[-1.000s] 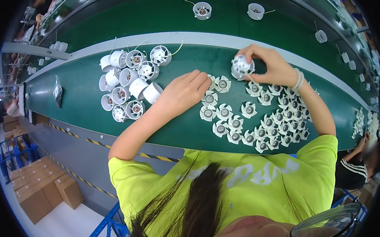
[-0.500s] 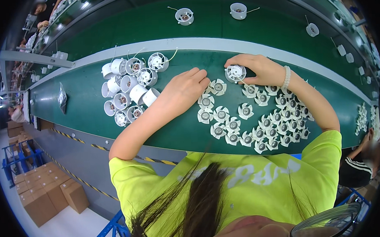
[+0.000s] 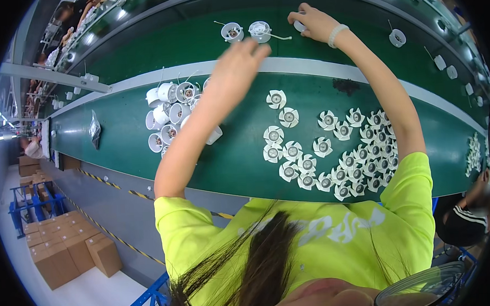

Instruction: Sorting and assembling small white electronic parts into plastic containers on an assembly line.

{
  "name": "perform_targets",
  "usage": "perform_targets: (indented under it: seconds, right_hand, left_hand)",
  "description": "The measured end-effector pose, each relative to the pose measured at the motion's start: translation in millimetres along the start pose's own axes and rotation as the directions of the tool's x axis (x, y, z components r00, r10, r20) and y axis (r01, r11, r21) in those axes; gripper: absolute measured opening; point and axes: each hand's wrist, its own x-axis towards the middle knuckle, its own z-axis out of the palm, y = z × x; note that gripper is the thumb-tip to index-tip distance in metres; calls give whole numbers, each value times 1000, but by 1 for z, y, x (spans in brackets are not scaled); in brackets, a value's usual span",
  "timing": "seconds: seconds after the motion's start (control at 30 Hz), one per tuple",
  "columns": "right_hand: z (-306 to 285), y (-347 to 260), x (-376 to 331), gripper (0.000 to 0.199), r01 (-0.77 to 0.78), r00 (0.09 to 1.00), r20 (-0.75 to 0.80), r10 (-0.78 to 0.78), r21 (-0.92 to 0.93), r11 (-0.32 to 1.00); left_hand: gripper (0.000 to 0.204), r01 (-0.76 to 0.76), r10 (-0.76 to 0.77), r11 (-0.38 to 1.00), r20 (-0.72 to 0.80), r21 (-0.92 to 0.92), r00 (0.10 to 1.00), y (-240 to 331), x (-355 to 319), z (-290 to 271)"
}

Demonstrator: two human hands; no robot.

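Over the last second both hands left the near work area and reached to the upper centre of the frame. We noted that the right hand (image 3: 313,21), which earlier held a white round housing above the fan wheels, had extended to the far conveyor belt (image 3: 158,50) and was closed over a small white part (image 3: 299,26). Most of that part was hidden by the fingers, so we cannot confirm its exact kind. The left hand (image 3: 240,63) had lifted off the surface and was blurred by motion; its fingers lay together, nothing showed in them, and whether it gripped anything we cannot tell. We judged this to be a transfer of the part to the far belt — two white housings (image 3: 246,31) with thin wire leads already lay just beside the right hand.

Materials and shapes:
- Fan wheels (image 3: 338,160) — white moulded plastic, curved blades around a grey metal hub, spread flat at right of centre on the near green surface (image 3: 113,137).
- Cup-shaped housings (image 3: 169,115) — white, smooth, cylindrical, clustered left of centre, some on their sides.
- Near surface and far belt — matt green, divided by a pale grey rail (image 3: 362,74).
- Cardboard boxes (image 3: 69,248) — brown, stacked at lower left on the floor.
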Motion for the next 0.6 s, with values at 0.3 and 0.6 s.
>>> perform_targets:
  seconds: [0.3, 0.6]
  right_hand:
    - [-54, -99, -137, 37, 171, 977, -86, -196, 866, 470]
    - [-14, -116, -175, 48, 357, 933, -229, -279, 687, 633]
  left_hand:
    - [57, 330, -336, 941, 91, 77, 937, -115, 26, 58]
    - [48, 442, -465, 853, -16, -278, 885, -50, 4, -18]
